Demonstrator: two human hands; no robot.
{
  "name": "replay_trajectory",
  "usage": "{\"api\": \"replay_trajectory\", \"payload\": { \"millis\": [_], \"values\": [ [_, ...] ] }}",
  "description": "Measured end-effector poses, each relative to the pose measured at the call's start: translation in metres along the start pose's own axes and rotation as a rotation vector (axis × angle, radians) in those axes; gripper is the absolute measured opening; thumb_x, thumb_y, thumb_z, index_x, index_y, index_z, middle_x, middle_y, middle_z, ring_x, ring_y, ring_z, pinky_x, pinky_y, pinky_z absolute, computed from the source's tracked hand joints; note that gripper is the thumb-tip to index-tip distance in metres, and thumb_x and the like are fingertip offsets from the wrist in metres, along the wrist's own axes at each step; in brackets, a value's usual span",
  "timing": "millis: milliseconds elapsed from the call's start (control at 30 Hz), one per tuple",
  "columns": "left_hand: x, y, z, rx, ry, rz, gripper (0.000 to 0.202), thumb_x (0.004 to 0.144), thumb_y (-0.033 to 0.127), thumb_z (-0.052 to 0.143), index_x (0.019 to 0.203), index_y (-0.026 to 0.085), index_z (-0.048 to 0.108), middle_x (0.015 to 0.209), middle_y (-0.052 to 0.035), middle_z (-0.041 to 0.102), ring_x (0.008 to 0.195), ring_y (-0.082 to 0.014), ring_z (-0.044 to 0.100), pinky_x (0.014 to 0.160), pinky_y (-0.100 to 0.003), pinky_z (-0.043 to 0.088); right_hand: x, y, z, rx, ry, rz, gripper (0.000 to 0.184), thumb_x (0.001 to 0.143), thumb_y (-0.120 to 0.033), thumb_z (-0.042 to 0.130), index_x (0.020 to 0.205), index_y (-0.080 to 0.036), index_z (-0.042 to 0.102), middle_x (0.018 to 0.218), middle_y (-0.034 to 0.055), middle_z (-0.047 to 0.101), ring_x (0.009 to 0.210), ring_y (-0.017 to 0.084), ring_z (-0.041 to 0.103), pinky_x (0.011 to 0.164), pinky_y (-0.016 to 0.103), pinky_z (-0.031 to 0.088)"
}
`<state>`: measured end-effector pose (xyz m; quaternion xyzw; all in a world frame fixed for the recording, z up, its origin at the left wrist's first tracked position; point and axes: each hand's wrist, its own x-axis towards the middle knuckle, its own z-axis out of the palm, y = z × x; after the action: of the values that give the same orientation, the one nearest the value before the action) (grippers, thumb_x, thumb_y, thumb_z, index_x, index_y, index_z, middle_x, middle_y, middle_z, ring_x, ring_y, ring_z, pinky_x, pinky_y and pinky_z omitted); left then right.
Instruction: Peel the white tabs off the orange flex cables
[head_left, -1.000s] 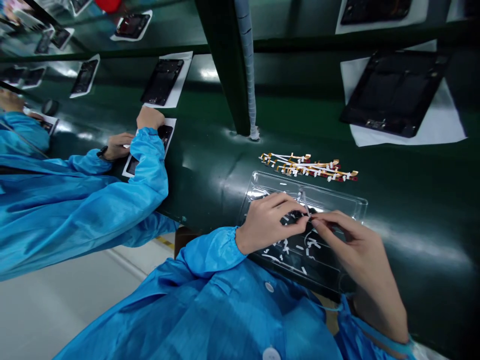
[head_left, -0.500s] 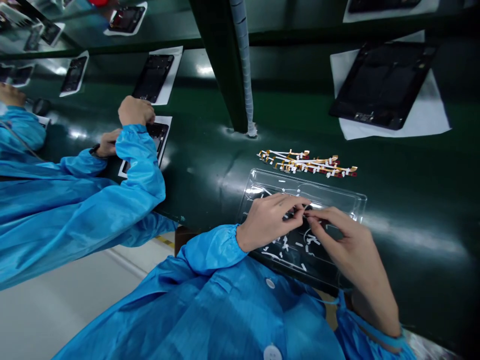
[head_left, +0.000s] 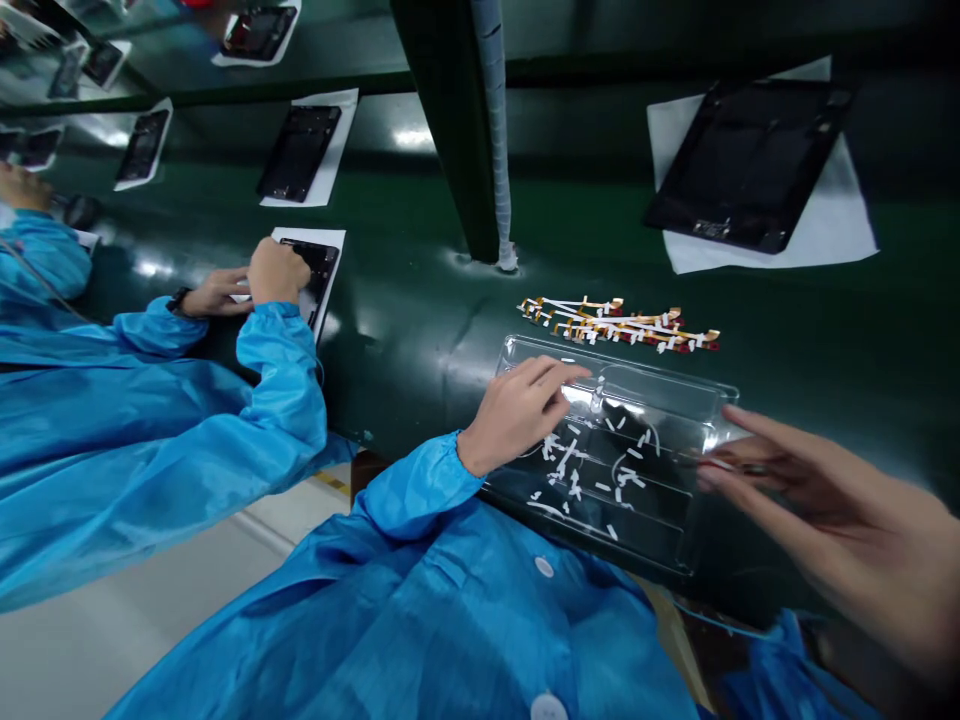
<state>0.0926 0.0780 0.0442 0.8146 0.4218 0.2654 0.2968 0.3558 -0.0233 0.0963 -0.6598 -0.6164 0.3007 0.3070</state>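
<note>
a long dark green surface (head_left: 420,340) runs across the room, with a green upright post (head_left: 457,130) wrapped in a white spiral sleeve (head_left: 491,130) standing on it. along it lie black device frames on white paper, and the largest of these, a black tablet panel (head_left: 750,165), sits on its sheet at the far right. to the left, a co-worker in a blue smock (head_left: 150,430) has both hands on a black phone frame (head_left: 315,265). nearer, the person in a matching blue smock (head_left: 420,620) sits at the edge of the surface with a clear plastic tray (head_left: 637,385) directly in front of them. just beyond the tray lies a neat bunch of orange-and-white flex cables (head_left: 619,325), close by but apart from it. scattered in the tray are many small white film strips (head_left: 574,465). the left hand (head_left: 517,415) lies on the tray's near-left part, its grip released, fingers flat and spread. the right hand (head_left: 825,510) is at the tray's right end, its grip clenched on slim tweezers (head_left: 731,465), though blur hides their exact shape.
</note>
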Motion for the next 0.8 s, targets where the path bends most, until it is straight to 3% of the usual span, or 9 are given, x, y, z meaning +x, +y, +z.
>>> {"api": "replay_trajectory", "payload": {
  "millis": [67,167,233,300,500,667,800],
  "values": [
    [0.001,0.012,-0.002,-0.229,-0.024,0.058,0.029,0.095,0.012,0.055,0.119,0.02,0.07,0.109,-0.0047,0.075,0.099,-0.0159,0.068,0.088,-0.03,0.056,0.006,-0.005,0.008,0.031,-0.104,-0.078,0.061,0.092,-0.051,0.072,0.15,-0.042,0.056,0.092,-0.0043,0.079,0.073,0.016,0.077,0.076,0.026,0.068],
    [0.004,0.027,-0.005,-0.561,-0.224,0.02,0.027,0.095,0.022,0.066,0.121,0.021,0.071,0.108,-0.0044,0.077,0.096,-0.0151,0.071,0.09,-0.029,0.059,0.017,-0.009,0.021,0.051,-0.201,-0.159,0.062,0.098,-0.045,0.066,0.156,-0.042,0.046,0.092,-0.0049,0.077,0.074,0.013,0.076,0.075,0.023,0.068],
    [0.006,0.031,-0.006,-0.692,-0.302,-0.033,0.028,0.096,0.021,0.065,0.124,0.021,0.071,0.106,-0.0047,0.079,0.094,-0.0146,0.074,0.089,-0.029,0.06,0.02,-0.009,0.026,0.018,-0.2,-0.17,0.061,0.099,-0.043,0.065,0.157,-0.041,0.045,0.094,-0.0041,0.076,0.078,0.013,0.076,0.074,0.023,0.067],
    [0.007,0.03,-0.008,-0.776,-0.308,-0.056,0.031,0.096,0.018,0.062,0.126,0.02,0.07,0.105,-0.0056,0.079,0.095,-0.015,0.075,0.087,-0.028,0.06,0.022,-0.01,0.028,-0.018,-0.156,-0.163,0.059,0.098,-0.042,0.067,0.154,-0.039,0.049,0.094,-0.0035,0.077,0.08,0.014,0.076,0.075,0.024,0.067],
    [0.009,0.027,-0.008,-0.708,-0.281,-0.077,0.035,0.093,0.032,0.074,0.126,0.021,0.069,0.108,-0.0064,0.079,0.102,-0.019,0.075,0.095,-0.032,0.058,0.024,-0.015,0.029,-0.11,-0.151,-0.255,0.053,0.101,-0.041,0.062,0.152,-0.03,0.051,0.09,-0.0014,0.076,0.072,0.013,0.075,0.062,0.019,0.063],
    [0.01,0.028,-0.005,-0.664,-0.207,-0.07,0.025,0.098,0.032,0.068,0.12,0.02,0.071,0.102,-0.0047,0.079,0.095,-0.0166,0.075,0.091,-0.03,0.059,0.021,-0.016,0.031,-0.229,-0.041,-0.35,0.048,0.102,-0.031,0.061,0.15,-0.024,0.054,0.105,0.0038,0.08,0.086,0.016,0.078,0.08,0.026,0.064],
    [0.01,0.029,-0.005,-0.564,-0.209,-0.042,0.028,0.097,0.028,0.067,0.124,0.023,0.068,0.103,-0.0023,0.078,0.098,-0.016,0.075,0.092,-0.029,0.059,0.021,-0.017,0.032,-0.249,-0.004,-0.364,0.042,0.101,-0.026,0.062,0.143,-0.021,0.058,0.107,0.0042,0.08,0.091,0.018,0.077,0.08,0.026,0.062]
  ]
}}
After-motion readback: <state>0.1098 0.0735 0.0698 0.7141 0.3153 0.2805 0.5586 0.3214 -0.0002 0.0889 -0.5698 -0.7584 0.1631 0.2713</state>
